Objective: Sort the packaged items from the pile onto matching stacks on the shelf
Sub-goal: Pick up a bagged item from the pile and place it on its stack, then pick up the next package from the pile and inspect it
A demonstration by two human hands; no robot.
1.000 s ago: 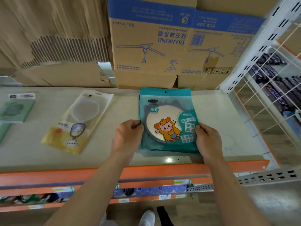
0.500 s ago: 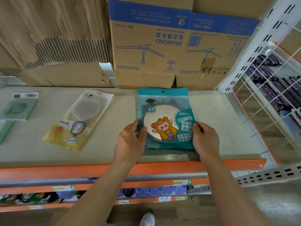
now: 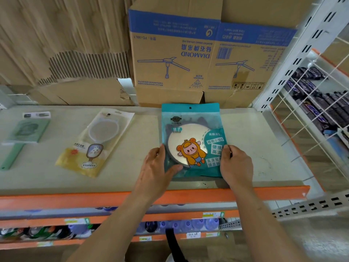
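pinching teal mirror pack (image 3: pixel 192 127) between my left hand (image 3: pixel 156 167) and right hand (image 3: pixel 237 165), one per side edge, long axis pointing away.

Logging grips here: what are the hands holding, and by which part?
The left hand and right hand hold the teal plastic mirror packet by its lower side edges.

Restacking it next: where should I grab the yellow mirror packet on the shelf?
Probably pinch the yellow mirror packet by its flat lower end, coming from the front of the shelf: it lies flat, slanted, that end nearest, mirror head bulging farther back.
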